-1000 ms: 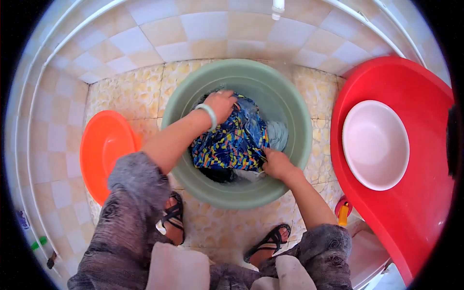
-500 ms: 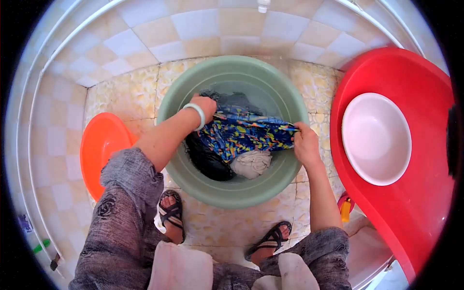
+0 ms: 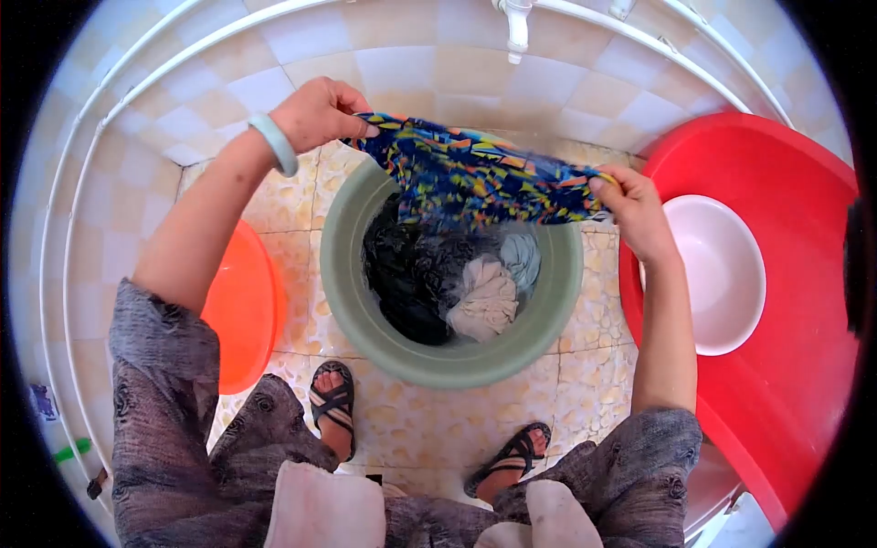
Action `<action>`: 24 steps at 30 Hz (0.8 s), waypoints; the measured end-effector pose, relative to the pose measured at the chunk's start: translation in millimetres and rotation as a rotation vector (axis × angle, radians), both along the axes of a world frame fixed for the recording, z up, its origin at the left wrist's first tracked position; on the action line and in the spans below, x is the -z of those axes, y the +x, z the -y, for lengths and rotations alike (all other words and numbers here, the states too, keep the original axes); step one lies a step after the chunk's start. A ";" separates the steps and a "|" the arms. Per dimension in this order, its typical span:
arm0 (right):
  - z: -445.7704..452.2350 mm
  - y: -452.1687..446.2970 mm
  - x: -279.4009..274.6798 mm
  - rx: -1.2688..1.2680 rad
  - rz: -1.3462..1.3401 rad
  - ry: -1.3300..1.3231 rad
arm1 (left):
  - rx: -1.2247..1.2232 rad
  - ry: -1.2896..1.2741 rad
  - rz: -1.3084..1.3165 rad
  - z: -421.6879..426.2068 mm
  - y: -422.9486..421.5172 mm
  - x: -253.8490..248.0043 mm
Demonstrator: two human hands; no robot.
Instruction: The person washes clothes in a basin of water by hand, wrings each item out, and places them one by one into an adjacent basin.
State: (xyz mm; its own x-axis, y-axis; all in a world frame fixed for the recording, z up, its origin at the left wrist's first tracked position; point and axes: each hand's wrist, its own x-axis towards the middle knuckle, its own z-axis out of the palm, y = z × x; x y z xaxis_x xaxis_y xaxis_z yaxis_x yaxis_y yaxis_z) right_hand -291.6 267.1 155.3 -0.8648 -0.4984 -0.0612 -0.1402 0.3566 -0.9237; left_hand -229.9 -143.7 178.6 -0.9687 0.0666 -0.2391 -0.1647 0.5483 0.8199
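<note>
Stretched between my two hands is a wet piece of cloth [image 3: 484, 173], dark blue with bright multicoloured specks, held above the tub. My left hand [image 3: 320, 114], with a pale bangle on its wrist, pinches the cloth's left end. At the opposite end my right hand [image 3: 635, 205] grips its corner. Below stands a green tub [image 3: 438, 370] with water in it. Inside it lie black clothes [image 3: 402, 283], a beige cloth [image 3: 484, 301] and a light blue cloth [image 3: 521, 260].
An orange basin [image 3: 242, 310] stands on the floor to the left. On the right, a white basin [image 3: 717, 274] rests on a large red surface [image 3: 795, 402]. A white tap [image 3: 517, 36] and pipes run along the tiled wall. My sandalled feet are just below the tub.
Both hands have lifted the patterned cloth up out of the tub and spread it wide. The light blue cloth now shows beside the beige one.
</note>
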 end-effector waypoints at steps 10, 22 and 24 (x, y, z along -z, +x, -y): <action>36.9 2.7 135.3 0.077 0.128 0.353 | 0.217 -0.352 -0.129 -88.0 11.0 148.0; 81.4 39.9 257.5 -0.266 -0.042 0.968 | 0.215 -0.636 0.324 -154.2 24.3 250.4; 65.8 19.4 242.0 -0.376 -0.089 0.935 | 0.198 -0.586 0.241 -145.1 27.6 241.8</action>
